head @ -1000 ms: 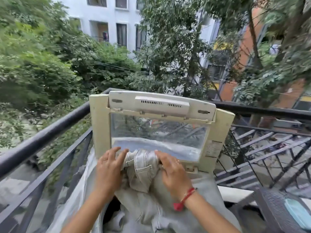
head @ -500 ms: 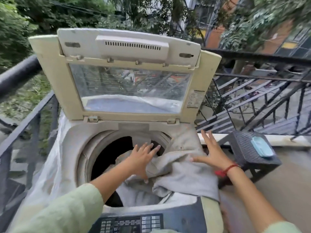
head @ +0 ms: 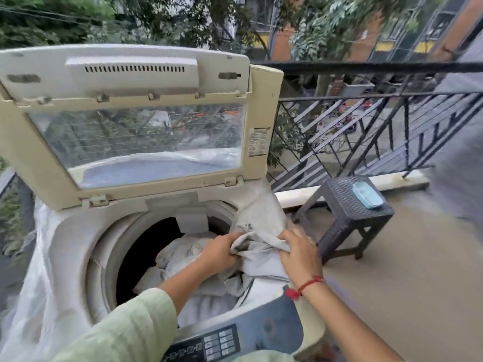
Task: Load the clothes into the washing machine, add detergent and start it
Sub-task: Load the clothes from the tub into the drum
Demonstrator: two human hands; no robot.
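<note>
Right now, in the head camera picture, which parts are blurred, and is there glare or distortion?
Head view: soft daylight, no hard shadows; motion blur smears the left edge and the plastic cover; the railing bows from wide-angle distortion; the lid window shows pale reflections; both hands, left hand and right hand, are fairly sharp.

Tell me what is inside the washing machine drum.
Pale grey clothes fill the drum. One garment drapes over its right rim, gripped by the left hand and right hand. The drum's bottom is hidden.
</note>
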